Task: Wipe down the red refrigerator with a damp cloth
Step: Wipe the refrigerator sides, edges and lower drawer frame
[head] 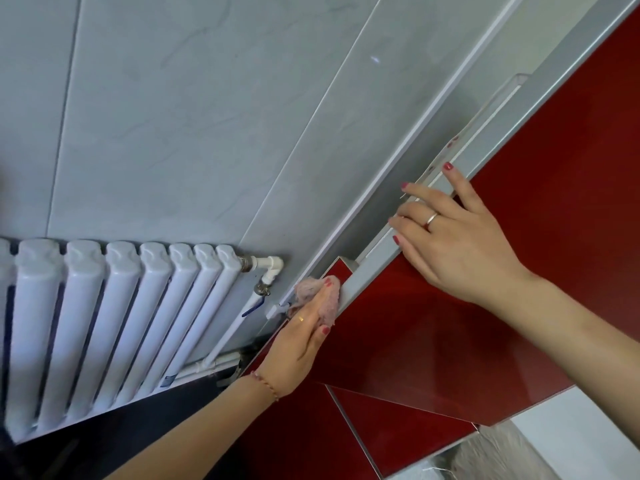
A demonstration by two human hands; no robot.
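The red refrigerator fills the right side of the tilted view, its glossy door edged by a grey metal strip with a recessed handle. My left hand grips a bunched pink cloth and holds it against the lower end of the grey door edge. My right hand lies higher up on the red door, its fingers bent over the grey edge into the handle recess.
A white ribbed radiator with pipes and a valve stands against the grey tiled wall to the left, close to the refrigerator's side. Dark floor shows below it. A pale surface appears at the lower right corner.
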